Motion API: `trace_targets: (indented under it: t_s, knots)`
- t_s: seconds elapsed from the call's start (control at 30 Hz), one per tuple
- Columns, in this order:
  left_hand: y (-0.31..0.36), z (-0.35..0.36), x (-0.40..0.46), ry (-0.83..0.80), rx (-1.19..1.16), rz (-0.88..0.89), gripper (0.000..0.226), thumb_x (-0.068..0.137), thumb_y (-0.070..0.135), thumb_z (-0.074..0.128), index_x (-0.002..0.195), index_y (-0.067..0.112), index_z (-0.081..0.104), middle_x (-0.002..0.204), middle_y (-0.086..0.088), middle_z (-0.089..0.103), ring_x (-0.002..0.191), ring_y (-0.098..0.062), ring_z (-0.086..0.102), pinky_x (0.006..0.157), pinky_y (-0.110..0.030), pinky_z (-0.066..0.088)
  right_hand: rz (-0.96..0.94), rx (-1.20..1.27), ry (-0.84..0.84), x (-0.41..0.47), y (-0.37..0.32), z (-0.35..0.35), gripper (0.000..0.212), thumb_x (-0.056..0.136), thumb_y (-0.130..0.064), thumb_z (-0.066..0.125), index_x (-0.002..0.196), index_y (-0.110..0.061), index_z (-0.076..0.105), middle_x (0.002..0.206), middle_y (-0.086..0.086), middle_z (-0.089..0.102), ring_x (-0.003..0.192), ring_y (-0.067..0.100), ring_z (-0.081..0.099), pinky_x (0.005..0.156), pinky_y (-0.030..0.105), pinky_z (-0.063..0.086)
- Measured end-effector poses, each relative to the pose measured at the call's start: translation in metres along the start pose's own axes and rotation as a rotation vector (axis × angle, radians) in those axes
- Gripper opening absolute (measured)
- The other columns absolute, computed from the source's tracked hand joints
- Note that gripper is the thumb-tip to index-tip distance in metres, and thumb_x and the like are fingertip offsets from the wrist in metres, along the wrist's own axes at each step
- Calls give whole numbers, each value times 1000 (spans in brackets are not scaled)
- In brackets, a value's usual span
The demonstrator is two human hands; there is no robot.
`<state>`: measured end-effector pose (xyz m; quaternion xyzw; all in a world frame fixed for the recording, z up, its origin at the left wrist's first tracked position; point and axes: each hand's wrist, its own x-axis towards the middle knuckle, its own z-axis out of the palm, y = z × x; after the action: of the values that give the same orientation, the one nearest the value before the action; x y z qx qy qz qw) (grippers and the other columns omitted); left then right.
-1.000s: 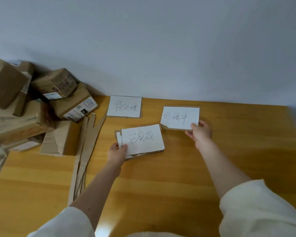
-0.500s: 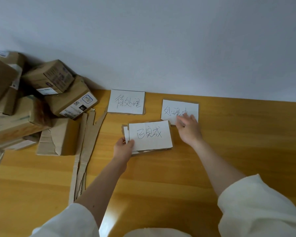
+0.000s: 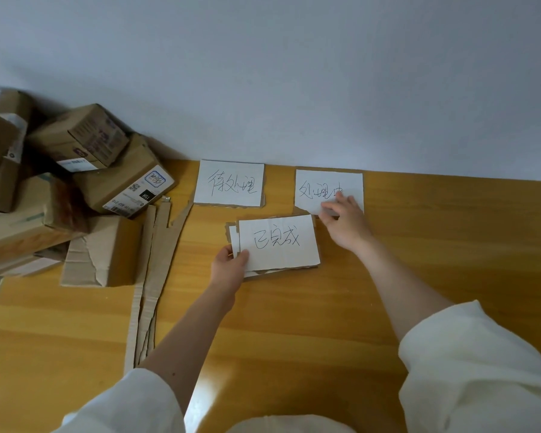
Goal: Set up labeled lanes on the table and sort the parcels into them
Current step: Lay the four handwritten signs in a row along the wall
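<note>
Since a second ago the right hand (image 3: 345, 225) has stopped holding the right-hand card (image 3: 328, 190) by its near edge and now lies on it, and that card has gone from tilted to square against the wall.

The wooden bench (image 3: 419, 260) runs along a pale wall (image 3: 294, 73). At its far left corner stands a heap of brown parcels (image 3: 85, 182), stacked at mixed angles, with a torn open box (image 3: 102, 251) lying in front of them. Long cardboard strips (image 3: 150, 282) lie beside the heap, their long axis running from the near edge toward the wall.

Two white label cards lie flat at the back of the bench, long sides parallel to the wall, writing facing the person: the left card (image 3: 230, 182) close to the parcels, the right-hand card apart from it. The right hand's fingers (image 3: 331, 207) lie nearly straight on the near right corner of that card, gripping nothing.

Nearer the person, a small stack of cards (image 3: 278, 242) sits between and in front of the two, long axis left to right and turned slightly off square. The left hand (image 3: 228, 267) pinches the stack at its near left corner, thumb on top.
</note>
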<state>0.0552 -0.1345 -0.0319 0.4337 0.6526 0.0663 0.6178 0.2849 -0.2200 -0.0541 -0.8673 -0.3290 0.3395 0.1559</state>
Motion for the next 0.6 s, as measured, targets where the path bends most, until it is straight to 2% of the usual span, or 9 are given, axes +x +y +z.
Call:
trace_targets:
  t_s: [0.13, 0.23, 0.3, 0.33, 0.4, 0.43, 0.5, 0.6]
  knots:
    - [1, 4, -1, -16, -9, 0, 30, 98, 18, 52, 127, 15, 53, 114, -4, 63, 108, -26, 61, 98, -46, 51, -16, 104, -21, -4, 0, -4, 41, 104, -34, 40, 143, -27, 47, 164, 0, 12, 152, 22, -2, 123, 45, 5]
    - [2, 6, -2, -32, -10, 8, 27, 98, 18, 52, 125, 16, 53, 115, -5, 63, 107, -26, 61, 97, -46, 51, -81, 237, 134, -11, -1, -7, 38, 102, -28, 46, 140, -26, 51, 163, 1, 18, 152, 19, 0, 122, 40, 7]
    - [3, 8, -4, -49, -9, 20, 27, 98, 18, 52, 125, 17, 53, 113, -4, 63, 107, -26, 61, 97, -45, 51, -68, 343, 241, -21, -3, -11, 37, 100, -31, 52, 136, -25, 56, 159, -2, 28, 151, 17, 11, 120, 37, 16]
    - [4, 10, -5, -60, -11, 25, 27, 98, 18, 53, 125, 16, 54, 113, -4, 63, 107, -26, 62, 97, -45, 51, -35, 419, 267, -28, -4, -14, 36, 99, -34, 53, 134, -25, 58, 155, -5, 36, 148, 16, 21, 117, 36, 24]
    - [6, 13, -8, -86, -26, 30, 25, 98, 18, 53, 123, 17, 55, 112, -4, 64, 107, -26, 62, 98, -46, 50, 48, 568, 277, -43, -3, -18, 34, 96, -38, 56, 126, -24, 61, 139, -6, 55, 130, 13, 48, 107, 32, 41]
    - [7, 15, -9, -101, -34, 29, 25, 98, 18, 53, 122, 17, 55, 112, -4, 65, 107, -26, 62, 98, -46, 50, 94, 623, 268, -51, 0, -19, 33, 95, -40, 58, 123, -23, 62, 130, -7, 60, 118, 10, 54, 100, 30, 45]
    - [9, 21, -14, -132, -48, 29, 25, 97, 18, 54, 123, 16, 56, 111, -3, 66, 105, -25, 62, 99, -45, 50, 163, 709, 231, -68, 5, -20, 28, 93, -42, 60, 115, -24, 62, 120, -9, 63, 106, 7, 57, 89, 27, 49]
    - [12, 30, -23, -184, -77, 30, 28, 96, 17, 56, 124, 14, 57, 109, -3, 68, 102, -23, 64, 94, -41, 53, 235, 859, 149, -92, 16, -23, 27, 92, -45, 60, 111, -27, 60, 115, -11, 63, 102, 5, 59, 89, 34, 55]
